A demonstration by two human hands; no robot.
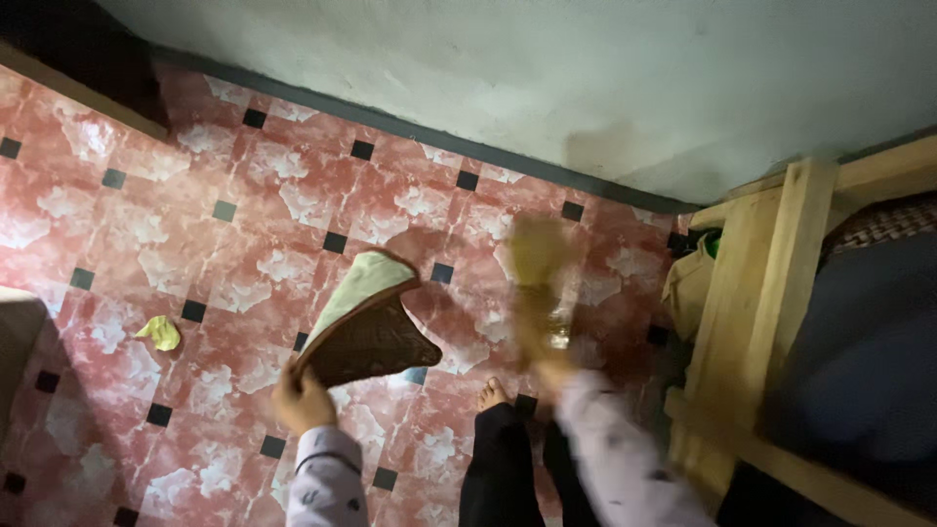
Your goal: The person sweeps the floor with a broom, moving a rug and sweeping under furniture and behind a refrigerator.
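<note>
Head view, A: left hand [305, 400]?
B: Closed on folded brown cloth pad [366, 327] with pale lining, above tiled floor [146, 224].
A: Right hand [551, 373]?
B: Blurred, gripping yellowish brush [537, 273]; bare foot [493, 393] below.

Two hands are seen, one brown mat [366, 337], one blurred yellow object [539, 283], one yellow scrap [161, 333], one bare foot [492, 393].

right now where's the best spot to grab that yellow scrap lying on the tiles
Probably pinch the yellow scrap at its raised, crumpled top, coming straight down from above. It lies loose on the bare tiled floor, apart from the brown pad in the left hand, so nothing blocks a top approach.
</note>
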